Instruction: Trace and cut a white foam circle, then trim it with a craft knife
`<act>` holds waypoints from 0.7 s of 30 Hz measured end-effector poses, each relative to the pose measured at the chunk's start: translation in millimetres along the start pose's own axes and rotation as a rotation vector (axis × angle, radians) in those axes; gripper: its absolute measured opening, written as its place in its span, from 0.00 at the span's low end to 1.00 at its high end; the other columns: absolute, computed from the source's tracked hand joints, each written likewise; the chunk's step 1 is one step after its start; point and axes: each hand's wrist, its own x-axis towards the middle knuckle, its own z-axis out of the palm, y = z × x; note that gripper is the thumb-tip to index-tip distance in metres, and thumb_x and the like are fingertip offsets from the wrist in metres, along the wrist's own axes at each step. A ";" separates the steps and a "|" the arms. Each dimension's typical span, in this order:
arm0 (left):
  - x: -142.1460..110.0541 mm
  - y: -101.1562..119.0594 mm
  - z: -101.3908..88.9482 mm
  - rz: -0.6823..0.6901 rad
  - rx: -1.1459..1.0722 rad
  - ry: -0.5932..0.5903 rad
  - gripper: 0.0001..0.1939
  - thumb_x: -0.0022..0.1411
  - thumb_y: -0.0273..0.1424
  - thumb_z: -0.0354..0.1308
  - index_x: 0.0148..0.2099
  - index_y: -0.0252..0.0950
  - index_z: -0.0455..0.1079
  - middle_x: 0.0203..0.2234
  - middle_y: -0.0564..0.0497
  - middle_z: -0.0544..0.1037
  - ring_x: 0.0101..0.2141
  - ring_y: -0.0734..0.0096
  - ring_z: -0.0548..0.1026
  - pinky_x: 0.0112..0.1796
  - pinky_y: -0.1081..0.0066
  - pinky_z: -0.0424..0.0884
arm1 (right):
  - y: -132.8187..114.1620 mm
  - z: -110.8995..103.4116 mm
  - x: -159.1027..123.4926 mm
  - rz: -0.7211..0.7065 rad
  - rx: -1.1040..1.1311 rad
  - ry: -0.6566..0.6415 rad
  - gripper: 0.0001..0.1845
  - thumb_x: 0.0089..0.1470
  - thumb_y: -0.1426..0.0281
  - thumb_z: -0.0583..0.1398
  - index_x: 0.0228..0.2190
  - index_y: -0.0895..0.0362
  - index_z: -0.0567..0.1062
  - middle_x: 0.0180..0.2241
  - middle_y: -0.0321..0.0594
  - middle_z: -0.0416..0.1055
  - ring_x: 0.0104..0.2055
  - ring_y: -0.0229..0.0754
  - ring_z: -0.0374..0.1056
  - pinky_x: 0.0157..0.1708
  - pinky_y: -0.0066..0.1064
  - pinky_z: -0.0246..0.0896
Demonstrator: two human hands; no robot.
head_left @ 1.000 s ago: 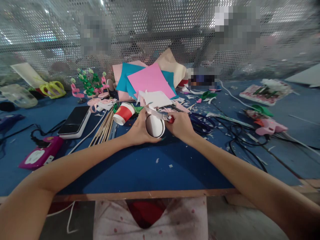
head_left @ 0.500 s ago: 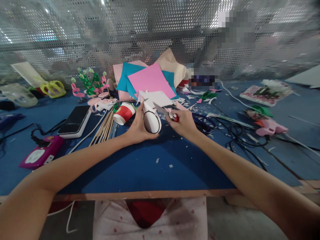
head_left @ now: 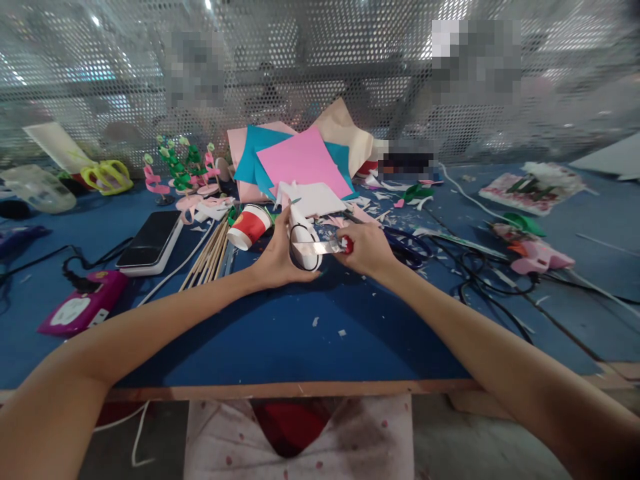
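My left hand (head_left: 281, 260) is wrapped round a white paper tube (head_left: 303, 230), its fingers and thumb on either side. The round open end of the tube faces me, with a thin black line round it. My right hand (head_left: 367, 248) is closed on a knife with a red handle (head_left: 347, 245). Its shiny blade (head_left: 315, 248) points left and lies level across the tube's open end; whether it touches the paper I cannot tell. A red and white paper cup (head_left: 249, 227) lies tilted just left of my left hand.
Behind my hands lie coloured sheets (head_left: 305, 157) and paper scraps. Wooden sticks (head_left: 207, 257), a black-topped white device (head_left: 150, 241) and a magenta box (head_left: 85, 303) are on the left. Dark blue scissors (head_left: 407, 245), black cables (head_left: 480, 273) and a pink glue gun (head_left: 543, 258) sit right.
The knife has swung down and left, from pointing up beside the tube to lying across its opening. My left hand and the tube have stayed nearly in place.
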 end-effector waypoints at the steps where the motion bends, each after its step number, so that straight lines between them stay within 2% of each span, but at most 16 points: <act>1: -0.3 -0.3 -0.2 0.003 0.010 -0.005 0.61 0.41 0.33 0.68 0.64 0.39 0.25 0.60 0.36 0.52 0.61 0.48 0.54 0.60 0.48 0.52 | -0.7 -0.3 -0.2 0.001 -0.003 -0.009 0.10 0.39 0.68 0.56 0.24 0.56 0.77 0.24 0.41 0.73 0.28 0.43 0.66 0.27 0.30 0.52; 5: -1.8 -2.0 -0.9 -0.004 0.057 0.004 0.61 0.39 0.33 0.70 0.64 0.38 0.29 0.62 0.35 0.48 0.62 0.45 0.50 0.61 0.49 0.51 | -1.8 -1.6 -1.0 0.014 -0.019 -0.031 0.11 0.38 0.68 0.56 0.24 0.56 0.78 0.25 0.42 0.74 0.29 0.44 0.67 0.28 0.31 0.53; 11: -4.5 -3.4 -0.2 -0.010 0.066 -0.025 0.61 0.40 0.29 0.68 0.65 0.37 0.28 0.60 0.35 0.51 0.60 0.46 0.55 0.59 0.50 0.55 | -5.2 -5.1 -1.8 0.015 -0.026 -0.075 0.12 0.37 0.69 0.57 0.26 0.56 0.78 0.26 0.41 0.75 0.30 0.43 0.68 0.29 0.30 0.53; 14: -5.6 -5.0 1.0 -0.009 0.092 -0.014 0.62 0.39 0.29 0.69 0.65 0.37 0.28 0.61 0.35 0.49 0.61 0.45 0.54 0.59 0.50 0.55 | -10.9 -7.2 -2.4 0.036 -0.026 -0.104 0.11 0.37 0.70 0.57 0.26 0.57 0.78 0.26 0.42 0.75 0.30 0.44 0.68 0.29 0.30 0.53; 21: -5.9 -6.0 3.3 -0.093 0.098 -0.009 0.63 0.35 0.30 0.70 0.65 0.35 0.31 0.62 0.35 0.48 0.61 0.46 0.52 0.60 0.52 0.54 | -19.1 -9.5 -4.1 0.082 -0.026 -0.124 0.10 0.37 0.71 0.57 0.25 0.58 0.77 0.27 0.44 0.76 0.31 0.46 0.70 0.28 0.30 0.53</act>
